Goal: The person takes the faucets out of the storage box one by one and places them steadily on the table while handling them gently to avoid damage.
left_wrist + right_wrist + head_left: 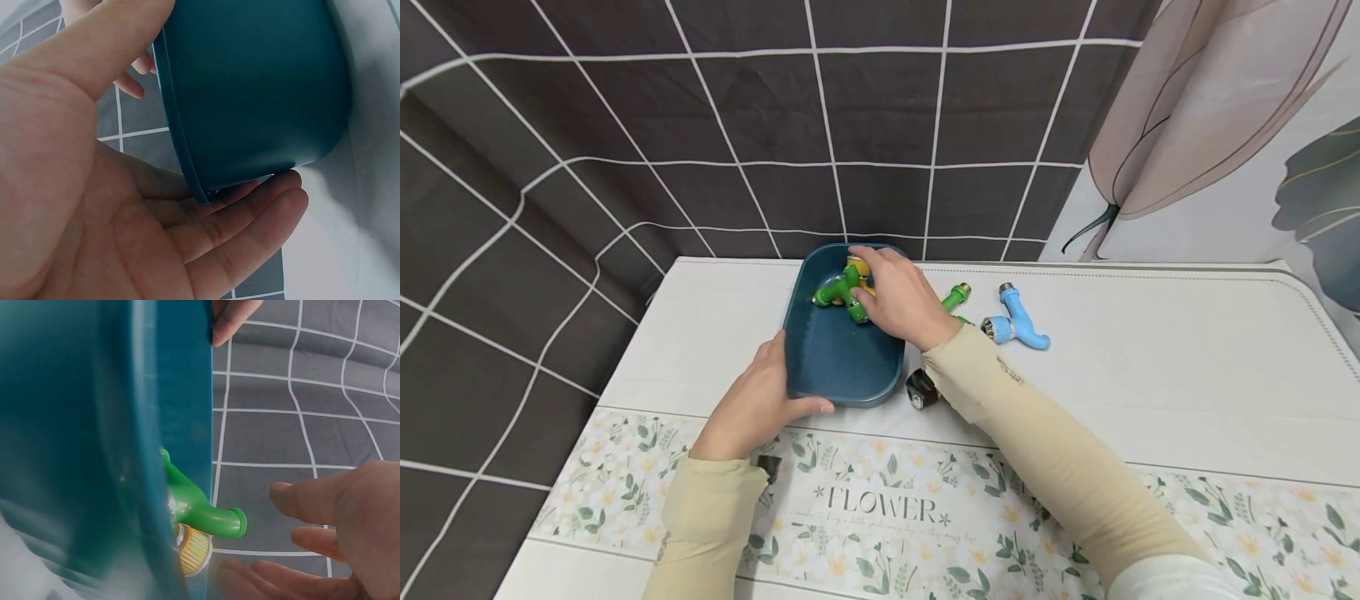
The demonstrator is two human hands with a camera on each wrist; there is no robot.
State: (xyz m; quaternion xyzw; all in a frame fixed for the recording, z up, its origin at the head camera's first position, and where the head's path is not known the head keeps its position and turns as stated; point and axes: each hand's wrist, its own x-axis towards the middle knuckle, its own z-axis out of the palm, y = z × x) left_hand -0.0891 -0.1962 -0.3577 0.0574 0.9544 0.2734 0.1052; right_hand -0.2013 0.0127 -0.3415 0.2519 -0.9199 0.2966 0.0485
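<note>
A dark teal plastic bin (pixel 842 362) stands on the table against the tiled backdrop. My left hand (pixel 758 398) rests against its near left corner, fingers along the outer side and thumb along the front edge; the left wrist view shows those fingers nearly straight. Inside, toward the back, a green faucet (pixel 841 288) lies by a yellow faucet (pixel 857 267), partly hidden behind it. Over the bin's back right part, my right hand (pixel 901 298) hovers beside them. From the right wrist, the hand (pixel 340 531) shows thumb and fingers spread, apart from the green faucet.
Right of the bin lie another green faucet (pixel 957 297), partly behind the right wrist, a light blue faucet (pixel 1018 321) and a black faucet (pixel 921 389) partly under the sleeve. A flower-printed tablecloth (pixel 880 533) covers the front. A dark grid-patterned curtain (pixel 880 125) hangs behind.
</note>
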